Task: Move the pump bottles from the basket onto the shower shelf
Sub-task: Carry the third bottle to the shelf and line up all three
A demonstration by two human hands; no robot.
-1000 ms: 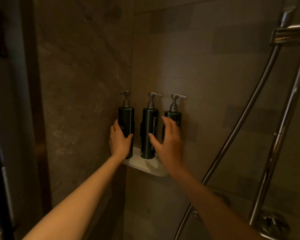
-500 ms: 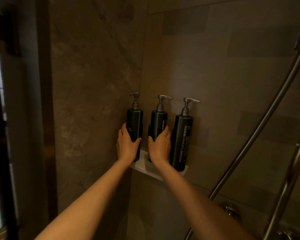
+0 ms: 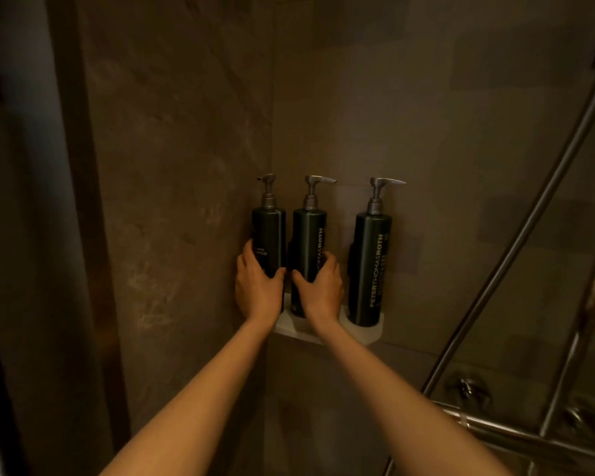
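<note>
Both arms outstretched, fingers (image 3: 248,250) curled.

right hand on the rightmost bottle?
No, the right hand grips the middle bottle; the rightmost bottle stands untouched on the shelf, and the left hand holds the leftmost bottle.

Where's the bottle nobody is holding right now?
In the head view, the free pump bottle stands upright at the right end of the white shelf, right of the two held bottles.
</note>
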